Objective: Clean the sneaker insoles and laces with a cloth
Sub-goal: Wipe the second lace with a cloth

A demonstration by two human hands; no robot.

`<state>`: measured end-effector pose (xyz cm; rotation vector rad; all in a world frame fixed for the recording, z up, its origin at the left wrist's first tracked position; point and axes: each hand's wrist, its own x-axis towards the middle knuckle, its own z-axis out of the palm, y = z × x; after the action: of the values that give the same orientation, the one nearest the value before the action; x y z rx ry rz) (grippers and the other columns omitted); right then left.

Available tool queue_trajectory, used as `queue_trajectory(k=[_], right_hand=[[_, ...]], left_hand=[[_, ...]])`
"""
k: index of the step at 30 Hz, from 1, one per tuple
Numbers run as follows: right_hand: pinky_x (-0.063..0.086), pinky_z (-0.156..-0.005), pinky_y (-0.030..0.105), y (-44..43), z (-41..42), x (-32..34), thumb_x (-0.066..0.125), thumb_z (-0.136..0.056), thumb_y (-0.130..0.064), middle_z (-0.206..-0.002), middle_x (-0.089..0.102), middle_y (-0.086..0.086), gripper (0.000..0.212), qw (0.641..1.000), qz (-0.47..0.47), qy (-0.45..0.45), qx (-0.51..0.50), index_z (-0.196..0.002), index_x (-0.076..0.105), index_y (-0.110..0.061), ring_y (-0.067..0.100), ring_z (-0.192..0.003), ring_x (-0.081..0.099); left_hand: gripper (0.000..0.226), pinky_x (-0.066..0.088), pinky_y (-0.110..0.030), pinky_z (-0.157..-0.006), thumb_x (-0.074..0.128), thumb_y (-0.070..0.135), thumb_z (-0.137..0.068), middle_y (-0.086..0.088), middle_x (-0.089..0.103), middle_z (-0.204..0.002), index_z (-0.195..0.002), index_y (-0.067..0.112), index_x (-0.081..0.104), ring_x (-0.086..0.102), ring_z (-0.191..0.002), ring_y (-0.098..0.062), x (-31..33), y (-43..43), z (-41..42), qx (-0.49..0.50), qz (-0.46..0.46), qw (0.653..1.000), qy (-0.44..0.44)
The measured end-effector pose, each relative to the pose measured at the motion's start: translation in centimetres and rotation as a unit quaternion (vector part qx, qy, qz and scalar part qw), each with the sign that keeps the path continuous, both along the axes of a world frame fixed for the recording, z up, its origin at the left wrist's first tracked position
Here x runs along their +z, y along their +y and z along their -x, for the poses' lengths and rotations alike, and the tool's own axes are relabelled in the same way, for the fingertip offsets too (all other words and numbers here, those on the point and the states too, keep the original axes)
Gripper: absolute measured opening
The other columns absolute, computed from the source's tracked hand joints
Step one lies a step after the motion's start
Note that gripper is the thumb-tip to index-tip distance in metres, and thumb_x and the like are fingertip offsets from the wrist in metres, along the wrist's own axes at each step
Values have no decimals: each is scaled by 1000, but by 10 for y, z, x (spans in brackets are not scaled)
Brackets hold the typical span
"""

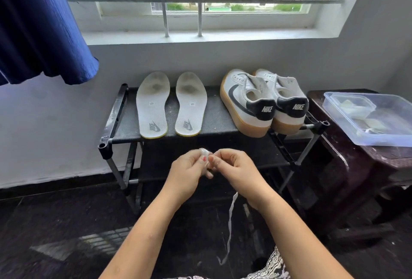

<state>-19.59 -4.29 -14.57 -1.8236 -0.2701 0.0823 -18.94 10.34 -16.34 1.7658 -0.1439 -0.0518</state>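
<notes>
Lace (230, 216) pinched between fingers (219, 156), tail dangling below.

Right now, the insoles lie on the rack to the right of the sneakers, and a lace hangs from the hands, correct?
Not quite: the head view shows the insoles on the rack left of the sneakers, not right. The rest holds: the right hand pinches the hanging lace, and the left hand grips a white wad.
</notes>
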Motion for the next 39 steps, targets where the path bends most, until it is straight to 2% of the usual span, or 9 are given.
queue_trajectory(k=[3,7,11,15,20,23,30,33,39], right_hand=[[49,-70,48,-8,-3,1,62,-87,-41,-72,66,18,28,999,-9,-17,-49,-72,69,-17,17,-67,56],[49,-64,29,-12,-5,1,69,-86,-29,-58,59,1,23,994,-58,-14,-87,-68,66,-15,11,-60,58],[48,-63,33,-11,-5,0,70,-84,-34,-56,57,4,24,994,-65,-9,-84,-69,66,-17,16,-58,54],[52,-75,41,-11,-7,-3,67,-86,-39,-74,62,22,25,993,-50,-9,-105,-72,69,-18,17,-70,56],[45,-66,31,-8,-6,-8,62,-89,-38,-70,64,11,26,996,0,13,-88,-77,70,-17,10,-66,52],[42,-61,22,-2,-2,-7,61,-91,-35,-64,60,-2,23,997,38,21,-56,-79,71,-18,4,-61,48],[32,-48,11,6,2,-10,56,-94,-28,-46,50,-21,22,988,151,14,-2,-76,67,-22,-1,-45,42],[31,-47,11,8,6,-7,57,-94,-28,-49,49,-14,21,986,164,16,33,-78,67,-20,-1,-45,40],[33,-54,14,7,8,-1,61,-91,-31,-62,55,-1,22,989,132,6,60,-77,69,-15,2,-58,42]], left_hand=[[27,49,-27,-71,43,18,-100,-2,69,-71,-89,14,67,59,-58,-14,5,-6,6,-79,-19,996,22],[28,47,-24,-66,42,23,-100,-4,64,-67,-93,11,67,55,-55,-11,17,-6,9,-141,71,983,99],[31,47,-21,-64,41,23,-99,-3,59,-63,-93,6,66,50,-53,-10,24,-6,14,-186,159,961,126],[31,48,-22,-65,44,24,-93,-2,54,-58,-93,2,66,46,-52,-10,28,-6,15,-160,242,949,121],[30,50,-27,-77,48,23,-89,-1,57,-59,-100,1,66,52,-59,-12,29,-6,11,-82,330,935,104],[26,55,-25,-73,43,16,-97,0,63,-65,-103,4,65,58,-58,-9,27,-5,7,-24,355,930,94],[22,55,-18,-65,44,9,-98,-5,74,-88,-111,4,61,65,-67,-6,22,-4,3,41,347,933,86],[20,53,-16,-69,44,7,-98,-3,75,-95,-109,8,61,65,-68,-4,17,-2,0,63,335,937,81],[18,53,-29,-70,48,16,-98,-3,73,-90,-93,20,64,65,-73,-14,9,-2,0,64,139,988,19]])
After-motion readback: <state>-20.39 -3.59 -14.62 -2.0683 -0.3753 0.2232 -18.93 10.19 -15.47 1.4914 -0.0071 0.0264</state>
